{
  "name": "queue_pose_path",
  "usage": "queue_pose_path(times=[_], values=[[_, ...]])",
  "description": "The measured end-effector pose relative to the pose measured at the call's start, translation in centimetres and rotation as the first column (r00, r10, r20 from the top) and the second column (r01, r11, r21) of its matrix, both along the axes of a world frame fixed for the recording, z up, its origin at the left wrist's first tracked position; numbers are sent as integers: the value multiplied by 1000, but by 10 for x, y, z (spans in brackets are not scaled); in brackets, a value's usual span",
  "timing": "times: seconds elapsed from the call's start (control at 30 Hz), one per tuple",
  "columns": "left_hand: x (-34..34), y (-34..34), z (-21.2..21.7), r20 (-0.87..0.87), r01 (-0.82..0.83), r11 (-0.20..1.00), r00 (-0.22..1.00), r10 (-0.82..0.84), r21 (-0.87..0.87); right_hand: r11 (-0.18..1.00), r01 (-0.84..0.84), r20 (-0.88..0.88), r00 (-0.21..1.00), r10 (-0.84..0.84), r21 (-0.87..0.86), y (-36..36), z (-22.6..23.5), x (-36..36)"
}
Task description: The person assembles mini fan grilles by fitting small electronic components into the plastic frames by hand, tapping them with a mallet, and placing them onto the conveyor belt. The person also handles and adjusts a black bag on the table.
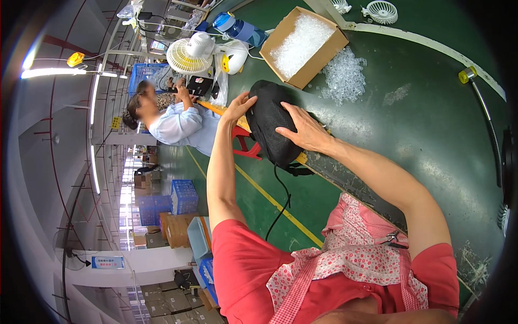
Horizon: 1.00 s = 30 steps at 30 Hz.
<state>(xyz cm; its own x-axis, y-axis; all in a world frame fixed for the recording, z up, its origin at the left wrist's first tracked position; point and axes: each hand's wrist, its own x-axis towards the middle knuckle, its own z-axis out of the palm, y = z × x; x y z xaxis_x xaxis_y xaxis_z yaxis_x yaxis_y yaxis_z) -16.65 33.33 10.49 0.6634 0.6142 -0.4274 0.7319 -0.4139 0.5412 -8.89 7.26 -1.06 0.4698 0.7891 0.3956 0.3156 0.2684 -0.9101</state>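
Note:
A rounded black mesh bag (271,121) with straps lies at the edge of the green worktable. My left hand (239,108) grips its far left edge, fingers bent at the rim and partly hidden there. Across the right side of the bag my right hand (306,129) lies spread, thumb and fingers apart on the mesh. From the bag's lower end a black cord (286,202) hangs down past the table edge. What is inside the bag is hidden.
Beyond the bag, a cardboard box (291,76) of clear plastic pieces stands beside a loose clear heap (345,75). A blue bottle (240,29) and a white fan (190,54) are farther left. A person in light blue (181,123) works there, near a red stool (247,146).

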Motion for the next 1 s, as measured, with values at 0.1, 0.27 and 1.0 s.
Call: queue_pose_path(times=[0.1,0.27,1.0], values=[[15,-5,1,-36,82,995,996,-84,-64,1000,10,-13,1000,-10,-22,-3,-5,3],[14,14,-3,37,237,970,970,-239,55,1000,16,8,1000,-16,18,0,-4,3],[53,11,-18,-456,500,745,840,-294,441,998,38,9,999,-38,51,2,1,-2]])
